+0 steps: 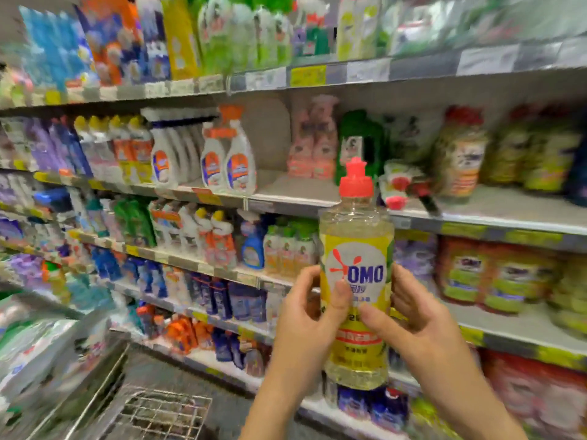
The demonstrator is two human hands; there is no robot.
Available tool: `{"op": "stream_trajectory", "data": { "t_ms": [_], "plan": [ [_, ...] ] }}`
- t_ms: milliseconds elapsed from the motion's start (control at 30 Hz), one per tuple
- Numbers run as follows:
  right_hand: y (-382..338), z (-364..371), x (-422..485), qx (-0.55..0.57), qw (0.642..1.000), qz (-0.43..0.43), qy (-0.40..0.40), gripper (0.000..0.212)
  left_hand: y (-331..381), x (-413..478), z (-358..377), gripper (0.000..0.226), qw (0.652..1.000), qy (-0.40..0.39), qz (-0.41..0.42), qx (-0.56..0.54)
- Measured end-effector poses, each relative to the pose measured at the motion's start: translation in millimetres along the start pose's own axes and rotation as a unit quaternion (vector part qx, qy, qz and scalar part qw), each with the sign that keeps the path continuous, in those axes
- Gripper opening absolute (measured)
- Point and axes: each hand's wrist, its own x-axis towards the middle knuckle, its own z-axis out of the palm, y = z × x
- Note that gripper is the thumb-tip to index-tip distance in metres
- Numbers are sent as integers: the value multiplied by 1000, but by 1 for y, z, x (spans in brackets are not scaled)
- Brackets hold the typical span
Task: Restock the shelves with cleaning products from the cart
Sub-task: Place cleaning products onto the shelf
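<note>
Mid-restock: bottle (pixel 356 281) gripped upright by both hands, left (pixel 305 315) and right (pixel 416 315), not yet shelved; gap seen on shelf (pixel 286 193).

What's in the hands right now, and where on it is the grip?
Both hands, left hand and right hand, hold the OMO bottle upright by its labelled middle, one on each side.

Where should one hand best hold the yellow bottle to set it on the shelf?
Probably around the middle of the bottle, from the side, as the left hand and right hand do now. It stands upright, its body is straight and round, and the red cap is narrow.
</note>
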Motion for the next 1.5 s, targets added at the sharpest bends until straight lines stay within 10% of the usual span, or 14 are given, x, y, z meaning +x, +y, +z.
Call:
{"op": "stream_trajectory", "data": {
  "t_ms": [800,1500],
  "plan": [
    [12,-330,129,-75,971,-20,227,49,-83,228,321,45,976,-202,-23,-84],
    [63,-463,294,-169,982,27,82,56,-124,397,397,33,960,-191,9,204]
  ]
}}
